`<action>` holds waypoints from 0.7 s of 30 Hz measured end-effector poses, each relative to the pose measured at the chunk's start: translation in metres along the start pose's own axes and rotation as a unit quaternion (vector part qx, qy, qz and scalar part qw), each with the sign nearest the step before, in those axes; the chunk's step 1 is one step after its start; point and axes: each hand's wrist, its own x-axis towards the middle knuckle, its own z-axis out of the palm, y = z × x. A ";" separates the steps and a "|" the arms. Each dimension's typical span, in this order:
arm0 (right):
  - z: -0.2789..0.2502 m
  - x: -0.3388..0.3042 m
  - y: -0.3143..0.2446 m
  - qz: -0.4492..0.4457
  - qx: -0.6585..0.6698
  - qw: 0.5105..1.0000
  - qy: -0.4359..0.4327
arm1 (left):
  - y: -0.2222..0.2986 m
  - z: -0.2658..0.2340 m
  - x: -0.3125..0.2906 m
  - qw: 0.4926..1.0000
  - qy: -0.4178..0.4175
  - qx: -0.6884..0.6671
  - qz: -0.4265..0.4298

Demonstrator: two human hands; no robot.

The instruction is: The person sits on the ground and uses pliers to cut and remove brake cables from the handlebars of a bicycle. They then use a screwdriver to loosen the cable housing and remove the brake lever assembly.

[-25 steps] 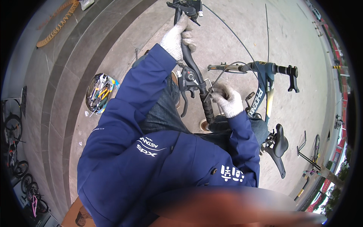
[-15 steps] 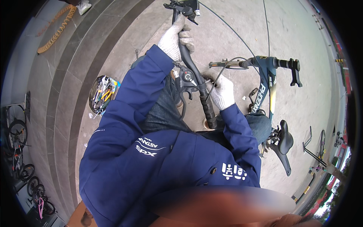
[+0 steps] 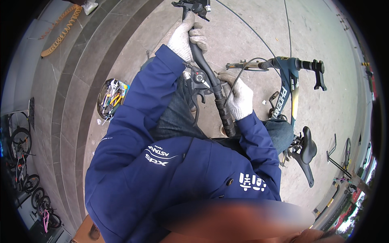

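Note:
A black bicycle handlebar (image 3: pixel 206 69) lies across my lap, running from the top middle down toward my body. My gloved left hand (image 3: pixel 187 38) is wrapped round its far part, just below a black brake lever assembly (image 3: pixel 195 7). On the near part sit a shifter with a round dial (image 3: pixel 199 77) and a black grip (image 3: pixel 227 120). Beside that shifter, on the bar's right side, my gloved right hand (image 3: pixel 240 98) has its fingers bent together against the bar. Whatever they hold is too small to make out. A black cable (image 3: pixel 242 73) loops past this hand.
A dark blue bicycle frame (image 3: pixel 282 97) with stem (image 3: pixel 319 75) and saddle (image 3: pixel 310 146) stands at my right. At left are a tool basket (image 3: pixel 112 97), stone steps (image 3: pixel 67 101), an orange coiled hose (image 3: pixel 63 42) and several bicycles (image 3: pixel 20 141). Someone's shoe (image 3: pixel 90 7) shows at the top left.
The far end of the handlebar has shifted slightly left with my left hand. My right hand has moved slightly up and right, its fingers still by the shifter.

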 end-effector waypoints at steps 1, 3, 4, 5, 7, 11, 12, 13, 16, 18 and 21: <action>-0.002 0.000 -0.001 0.004 0.001 1.000 -0.007 | 0.000 -0.001 0.001 1.000 -0.011 -0.008 -0.010; -0.004 0.000 -0.003 0.016 0.007 1.000 -0.023 | 0.001 -0.004 0.002 0.999 -0.031 -0.023 -0.028; -0.005 0.000 -0.004 0.015 0.013 1.000 -0.018 | 0.001 -0.005 0.003 0.999 -0.023 -0.018 -0.024; -0.006 0.000 -0.006 0.014 0.020 1.000 -0.013 | 0.001 -0.006 0.003 1.000 -0.015 -0.013 -0.019; -0.007 0.001 -0.008 0.011 0.023 1.000 -0.008 | 0.001 -0.007 0.003 1.000 -0.011 -0.010 -0.015; -0.011 0.003 -0.009 0.009 0.014 1.000 -0.021 | 0.001 -0.005 0.003 0.999 -0.028 -0.028 -0.031; -0.012 0.003 -0.010 0.007 0.013 0.999 -0.030 | 0.001 -0.004 0.002 0.998 -0.033 -0.034 -0.037; -0.012 0.003 -0.010 0.027 0.020 0.999 -0.020 | 0.002 -0.003 0.001 0.997 -0.041 -0.034 -0.047; -0.013 0.001 -0.010 0.091 0.061 0.994 0.007 | 0.003 0.001 -0.005 0.996 -0.056 -0.027 -0.061; -0.016 0.001 -0.009 0.145 0.113 0.982 0.036 | 0.003 0.003 -0.009 0.997 -0.056 -0.012 -0.055; -0.024 0.008 -0.001 0.191 0.249 0.938 0.143 | 0.003 0.006 -0.011 0.995 -0.070 -0.041 -0.052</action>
